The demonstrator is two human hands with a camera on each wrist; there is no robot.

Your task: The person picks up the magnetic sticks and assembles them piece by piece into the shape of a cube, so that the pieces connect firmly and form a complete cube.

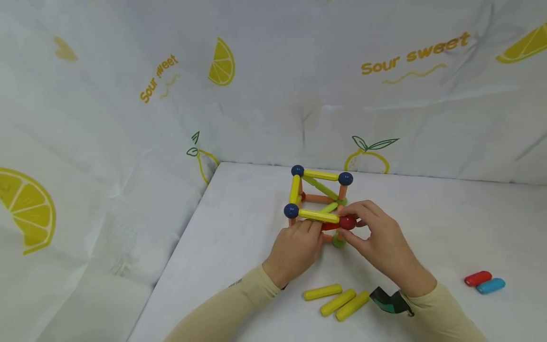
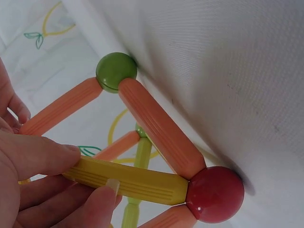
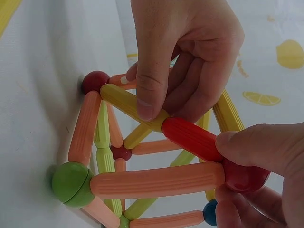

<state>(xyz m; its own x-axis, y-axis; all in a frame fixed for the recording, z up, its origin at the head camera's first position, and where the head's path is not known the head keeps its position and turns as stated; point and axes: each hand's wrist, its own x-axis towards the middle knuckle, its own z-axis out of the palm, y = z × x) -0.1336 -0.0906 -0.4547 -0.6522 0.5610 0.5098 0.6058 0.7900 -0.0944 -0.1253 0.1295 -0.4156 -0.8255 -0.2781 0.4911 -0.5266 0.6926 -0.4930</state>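
Observation:
A cube-like frame of magnetic rods and balls stands on the white table, with dark blue balls (image 1: 297, 171) at several top corners. My left hand (image 1: 295, 249) reaches into its near side and pinches a slanting yellow magnetic rod (image 3: 126, 99). That rod runs from a low red ball (image 2: 215, 194) up to a red rod (image 3: 194, 137), their ends meeting. At the upper near-right corner, my right hand (image 1: 380, 240) grips another red ball (image 1: 348, 222), its thumb by the red rod's end. An orange rod (image 3: 156, 181) joins this ball to a green ball (image 3: 71, 185) below.
Several loose yellow rods (image 1: 322, 291) lie on the table in front of the frame, between the forearms. Farther right lie a red rod (image 1: 478, 278) and a blue rod (image 1: 490, 286), side by side. A lemon-printed white sheet (image 1: 273, 118) hangs behind the table.

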